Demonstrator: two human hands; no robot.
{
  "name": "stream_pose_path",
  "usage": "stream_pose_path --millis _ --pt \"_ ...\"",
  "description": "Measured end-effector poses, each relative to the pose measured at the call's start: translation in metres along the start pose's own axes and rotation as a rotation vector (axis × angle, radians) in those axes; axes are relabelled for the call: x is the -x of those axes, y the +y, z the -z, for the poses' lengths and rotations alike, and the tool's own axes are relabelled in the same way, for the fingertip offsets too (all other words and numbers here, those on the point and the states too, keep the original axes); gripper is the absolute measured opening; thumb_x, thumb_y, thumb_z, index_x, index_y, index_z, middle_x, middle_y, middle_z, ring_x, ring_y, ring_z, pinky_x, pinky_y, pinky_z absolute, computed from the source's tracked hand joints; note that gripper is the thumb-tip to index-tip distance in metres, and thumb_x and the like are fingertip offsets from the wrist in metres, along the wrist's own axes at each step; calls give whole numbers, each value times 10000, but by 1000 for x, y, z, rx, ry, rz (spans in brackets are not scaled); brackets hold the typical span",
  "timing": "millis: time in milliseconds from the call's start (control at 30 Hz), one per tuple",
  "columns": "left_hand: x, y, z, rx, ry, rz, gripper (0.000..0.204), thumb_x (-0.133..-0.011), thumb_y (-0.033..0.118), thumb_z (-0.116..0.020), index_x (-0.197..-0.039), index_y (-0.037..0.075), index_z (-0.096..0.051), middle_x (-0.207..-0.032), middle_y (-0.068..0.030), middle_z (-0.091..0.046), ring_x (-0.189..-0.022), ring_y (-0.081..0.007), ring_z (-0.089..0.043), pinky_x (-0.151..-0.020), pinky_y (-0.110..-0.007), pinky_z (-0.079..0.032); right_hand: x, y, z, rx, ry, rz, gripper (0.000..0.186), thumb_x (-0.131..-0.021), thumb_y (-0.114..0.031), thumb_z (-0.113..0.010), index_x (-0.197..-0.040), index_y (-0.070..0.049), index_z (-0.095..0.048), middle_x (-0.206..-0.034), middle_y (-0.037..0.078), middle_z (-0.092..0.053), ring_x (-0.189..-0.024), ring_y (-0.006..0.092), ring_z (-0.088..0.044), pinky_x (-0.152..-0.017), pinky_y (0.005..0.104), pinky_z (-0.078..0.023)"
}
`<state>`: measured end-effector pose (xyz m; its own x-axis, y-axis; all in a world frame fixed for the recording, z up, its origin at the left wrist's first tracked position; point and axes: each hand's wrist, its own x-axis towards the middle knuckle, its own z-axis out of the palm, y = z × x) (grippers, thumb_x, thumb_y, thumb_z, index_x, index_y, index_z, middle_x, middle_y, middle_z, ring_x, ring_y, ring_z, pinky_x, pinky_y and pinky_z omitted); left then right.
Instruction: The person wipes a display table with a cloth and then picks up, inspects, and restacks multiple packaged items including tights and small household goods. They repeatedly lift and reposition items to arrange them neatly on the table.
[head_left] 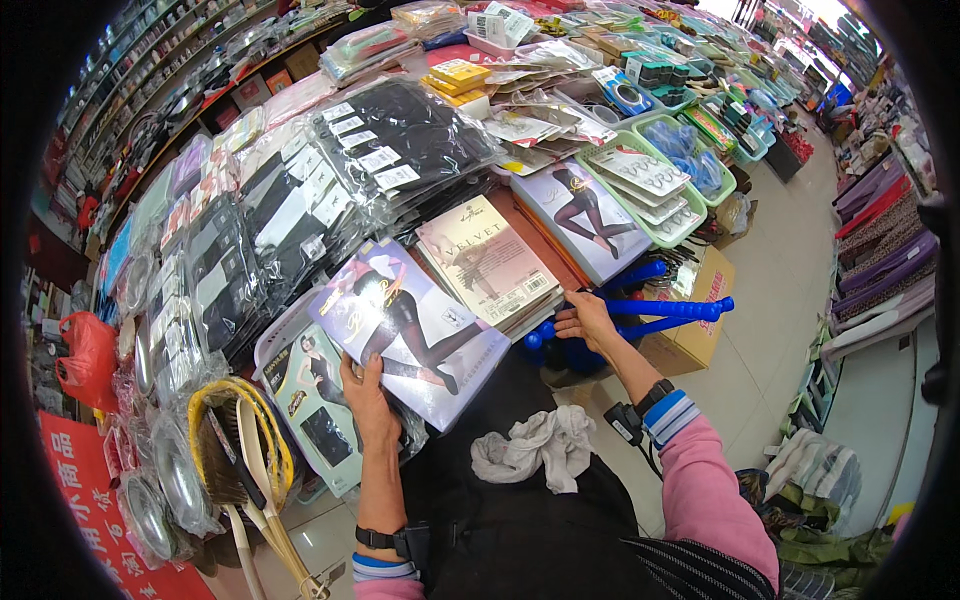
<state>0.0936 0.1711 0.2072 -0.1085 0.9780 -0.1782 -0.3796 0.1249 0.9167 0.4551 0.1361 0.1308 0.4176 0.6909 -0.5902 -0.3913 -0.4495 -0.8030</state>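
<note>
Packet (408, 338) edge sits clasped in left fingers (373, 369); right fingers (583, 306), half-open, meet the cream stack's (490, 255) edge, hold unclear.

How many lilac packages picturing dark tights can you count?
2: one lilac package at the left hand, another lilac package right of the cream package. Others may be hidden underneath.

Shop; packaged tights (405, 340), stacked bagged garments (415, 125), stocked shelves (135, 75)
</note>
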Motion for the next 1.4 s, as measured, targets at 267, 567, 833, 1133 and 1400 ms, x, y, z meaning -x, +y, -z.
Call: stream_pose_path --millis 267,567,833,1133,1400 --pt "0 -1 0 -4 -13 -8 692 -894 89 -638 -1445 -50 -242 -1244 -161 -532 -1111 -227 -542 -965 -337 -433 -7 11 -1 -43 21 -11 297 -892 -246 -598 -1059 0 -588 -885 157 -653 -754 260 -638 -636 375 -545" --pt "1 1 -1 -9 -1 0 697 -888 92 -648 -1441 -53 -248 -1233 -163 -533 -1091 -230 -554 -953 -337 -444 -28 13 -10 89 -13 -129 335 -848 -320 -657 -982 -13 -655 -842 133 -676 -735 222 -613 -675 357 -477" --pt "1 0 2 -49 -7 -15 705 -897 111 -639 -1445 -60 -231 -1243 -175 -531 -1099 -238 -551 -963 -348 -436 -29 11 -11 114 10 -97 331 -870 -322 -653 -940 2 -634 -788 122 -653 -638 200 -608 -576 334 -459" --pt "1 -1 -1 -30 10 -36 703 -892 122 -644 -1438 -64 -242 -1215 -175 -548 -1079 -232 -558 -952 -342 -443 -46 7 -18 -192 22 -140 324 -874 -294 -648 -987 4 -589 -705 125 -591 -537 201 -568 -418 304 -396" --pt "2 0 -1 -14 4 -25 694 -889 115 -646 -1434 -61 -253 -1198 -167 -556 -1057 -224 -570 -941 -335 -454 -52 -1 -26 -66 -21 -127 357 -892 -334 -610 -1022 -3 -585 -741 133 -599 -487 205 -551 -423 340 -438"
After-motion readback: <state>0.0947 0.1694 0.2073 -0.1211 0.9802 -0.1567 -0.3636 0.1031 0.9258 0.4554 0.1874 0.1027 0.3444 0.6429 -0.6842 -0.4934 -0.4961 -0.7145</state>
